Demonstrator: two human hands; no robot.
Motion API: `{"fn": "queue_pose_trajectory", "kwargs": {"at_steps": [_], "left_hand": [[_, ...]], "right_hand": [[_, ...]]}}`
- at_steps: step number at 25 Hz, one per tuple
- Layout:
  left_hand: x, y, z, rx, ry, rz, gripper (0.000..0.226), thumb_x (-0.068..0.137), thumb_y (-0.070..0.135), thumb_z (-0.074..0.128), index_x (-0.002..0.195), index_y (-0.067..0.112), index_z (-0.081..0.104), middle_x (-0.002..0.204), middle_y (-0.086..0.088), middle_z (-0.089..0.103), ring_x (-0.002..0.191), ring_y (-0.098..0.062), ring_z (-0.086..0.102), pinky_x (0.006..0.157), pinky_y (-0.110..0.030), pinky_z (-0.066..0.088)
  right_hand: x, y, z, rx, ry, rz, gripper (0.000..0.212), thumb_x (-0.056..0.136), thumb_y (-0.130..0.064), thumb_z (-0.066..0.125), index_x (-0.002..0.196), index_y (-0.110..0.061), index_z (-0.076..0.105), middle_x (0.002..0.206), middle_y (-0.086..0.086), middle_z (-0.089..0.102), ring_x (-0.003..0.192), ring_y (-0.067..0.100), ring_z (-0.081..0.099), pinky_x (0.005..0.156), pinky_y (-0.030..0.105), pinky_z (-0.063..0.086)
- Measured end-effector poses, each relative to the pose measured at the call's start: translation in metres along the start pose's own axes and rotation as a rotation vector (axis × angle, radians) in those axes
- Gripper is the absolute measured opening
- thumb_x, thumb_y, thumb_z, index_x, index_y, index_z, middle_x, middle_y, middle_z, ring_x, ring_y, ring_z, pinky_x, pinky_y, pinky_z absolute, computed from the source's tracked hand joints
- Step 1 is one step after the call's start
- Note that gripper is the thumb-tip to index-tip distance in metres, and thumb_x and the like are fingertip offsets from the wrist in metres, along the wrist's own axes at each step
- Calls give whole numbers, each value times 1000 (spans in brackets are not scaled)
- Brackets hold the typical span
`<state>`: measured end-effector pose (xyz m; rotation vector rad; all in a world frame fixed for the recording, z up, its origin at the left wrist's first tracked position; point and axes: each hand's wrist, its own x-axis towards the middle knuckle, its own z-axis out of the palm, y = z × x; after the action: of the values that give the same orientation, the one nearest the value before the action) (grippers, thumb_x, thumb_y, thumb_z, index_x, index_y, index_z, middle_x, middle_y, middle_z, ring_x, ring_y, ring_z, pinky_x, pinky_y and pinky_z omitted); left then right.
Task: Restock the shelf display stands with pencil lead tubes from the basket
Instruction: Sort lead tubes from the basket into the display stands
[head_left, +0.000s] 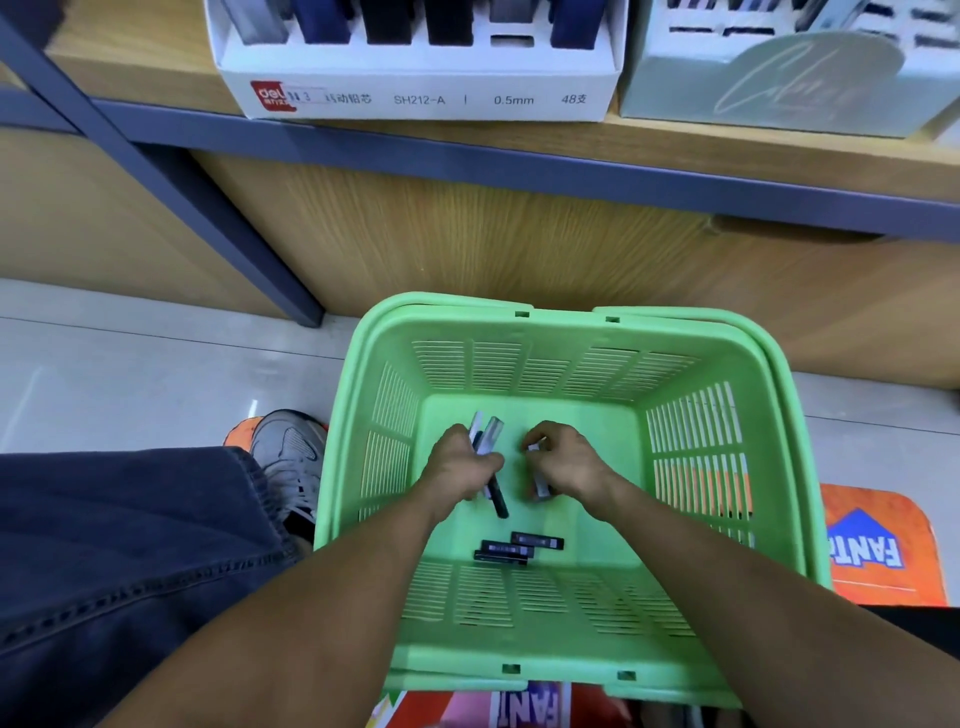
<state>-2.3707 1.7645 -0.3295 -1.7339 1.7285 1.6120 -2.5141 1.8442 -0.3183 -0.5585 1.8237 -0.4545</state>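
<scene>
Both my hands reach down into a green plastic basket (769, 457) on the floor. My left hand (457, 462) grips a bundle of several pencil lead tubes (488, 434), grey and dark, whose ends stick out above and below the fist. My right hand (563, 460) is curled around a grey tube (542, 488) near the basket's middle. Three dark tubes (514, 548) lie loose on the basket floor, nearer to me. On the shelf above stands a white display stand (421, 85) holding dark tubes in slots, one slot showing empty.
A pale green display box (769, 83) stands to the right of the white one on the wooden shelf. My leg in dark jeans (119, 545) and a grey shoe (291, 457) lie left of the basket. An orange printed carton (878, 545) lies under the basket.
</scene>
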Motion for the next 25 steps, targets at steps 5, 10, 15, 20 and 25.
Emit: {"fn": "queue_pose_trajectory", "kwargs": {"at_steps": [5, 10, 15, 20, 25], "left_hand": [[-14, 27, -9, -491, -167, 10, 3, 90, -3, 57, 89, 0, 56, 65, -15, 67, 54, -29, 66, 53, -34, 56], [-51, 61, -33, -429, -310, 142, 17, 83, -10, 68, 96, -5, 59, 67, -16, 59, 50, -23, 56, 47, -29, 47], [-102, 113, -56, -293, -472, 285, 23, 87, -11, 67, 99, 1, 53, 69, -14, 62, 55, -21, 58, 50, -29, 51], [-158, 174, -91, -205, -389, 475, 20, 87, -13, 65, 91, 0, 50, 61, -14, 60, 51, -22, 61, 47, -29, 52], [-219, 239, -131, -138, -344, 691, 29, 87, -8, 72, 109, -11, 54, 80, -14, 75, 55, -21, 62, 49, -29, 54]], "right_hand": [[-25, -20, -29, 323, -217, -50, 23, 94, 4, 61, 116, -4, 61, 80, 8, 73, 62, 18, 63, 62, 29, 53], [-63, -45, -78, 439, -277, -121, 30, 87, 23, 58, 112, 8, 66, 94, 15, 73, 85, 23, 71, 82, 28, 61], [-115, -82, -127, 348, -257, -300, 24, 85, 19, 64, 107, 11, 61, 84, 21, 70, 74, 25, 74, 72, 27, 63], [-181, -123, -183, 309, -156, -512, 23, 86, 17, 64, 108, 11, 66, 90, 26, 72, 75, 22, 75, 75, 25, 62], [-236, -155, -219, 222, -142, -692, 25, 90, 13, 62, 115, 14, 58, 95, 32, 72, 83, 29, 75, 75, 26, 61]]}}
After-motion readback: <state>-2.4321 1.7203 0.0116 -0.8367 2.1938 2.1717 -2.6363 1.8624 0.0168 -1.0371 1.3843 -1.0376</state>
